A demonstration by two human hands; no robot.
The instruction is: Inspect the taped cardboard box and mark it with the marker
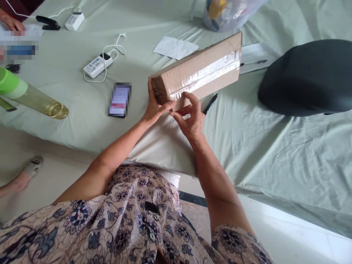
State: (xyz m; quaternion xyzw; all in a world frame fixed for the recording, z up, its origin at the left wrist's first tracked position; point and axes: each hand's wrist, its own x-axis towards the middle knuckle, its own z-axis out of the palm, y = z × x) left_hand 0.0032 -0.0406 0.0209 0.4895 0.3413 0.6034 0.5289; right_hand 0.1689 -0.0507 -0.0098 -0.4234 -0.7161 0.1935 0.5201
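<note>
A long brown cardboard box (209, 60) is tilted up over the cloth, with shiny clear tape (211, 73) running along the side toward me. My left hand (155, 104) grips its near left end, fingers round the end and thumb on the lower corner. Close beside that thumb, my right hand (189, 113) is curled in at the same corner. Its index finger bends against the taped side, and its thumb lies near the lower edge. Whatever lies between those fingertips is too small to make out. A black pen-like object (211, 103) partly shows behind the right hand.
Left of the box lie a phone (120, 99), a white power bank (97, 65) with a cable and a green-capped bottle (41, 99). White paper (174, 47), a clear tub (228, 14) and a dark rounded object (308, 77) lie beyond and right. Another person's hand (12, 24) is far left.
</note>
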